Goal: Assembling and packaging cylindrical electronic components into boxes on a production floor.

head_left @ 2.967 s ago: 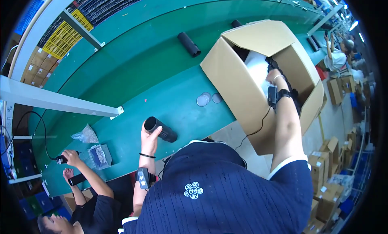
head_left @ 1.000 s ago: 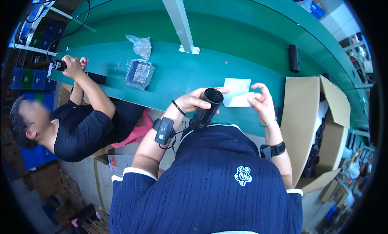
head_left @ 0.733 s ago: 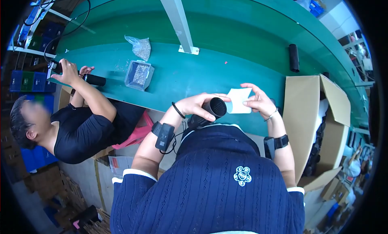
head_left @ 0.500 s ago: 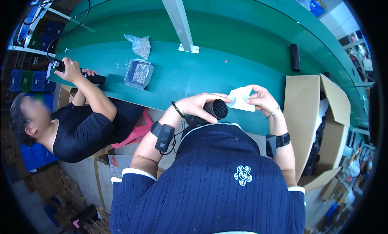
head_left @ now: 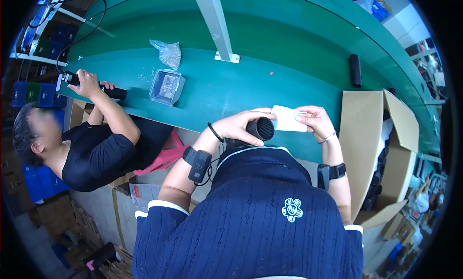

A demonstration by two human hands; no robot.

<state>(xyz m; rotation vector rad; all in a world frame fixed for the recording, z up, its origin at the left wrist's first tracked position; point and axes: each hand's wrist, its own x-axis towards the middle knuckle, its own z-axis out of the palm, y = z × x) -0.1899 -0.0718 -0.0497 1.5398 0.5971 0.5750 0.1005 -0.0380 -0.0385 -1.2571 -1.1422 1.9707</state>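
Observation:
My left hand (head_left: 239,126) is closed around a black cylinder (head_left: 263,130) with a ridged, grille-like open end, held close to my body at the bench edge. A white sheet (head_left: 287,119), thin like paper or cloth, spans the gap between my hands. My right hand (head_left: 316,120) pinches its right side between thumb and fingers. The sheet's left edge meets the fingertips of my left hand just above the cylinder; whether they grip it cannot be made out.
A clear tub (head_left: 166,87) of small metal parts and a plastic bag (head_left: 170,54) of them sit on the green bench (head_left: 226,93). A post (head_left: 214,23) rises behind. Right stands an open cardboard box (head_left: 362,144); a black tube (head_left: 355,70) lies beyond. A co-worker (head_left: 89,149) handles black cylinders at left.
The white sheet has turned and now looks flatter and squarer between my hands. My right hand has shifted slightly, its fingers more stretched along the sheet. The cylinder stays in my left hand.

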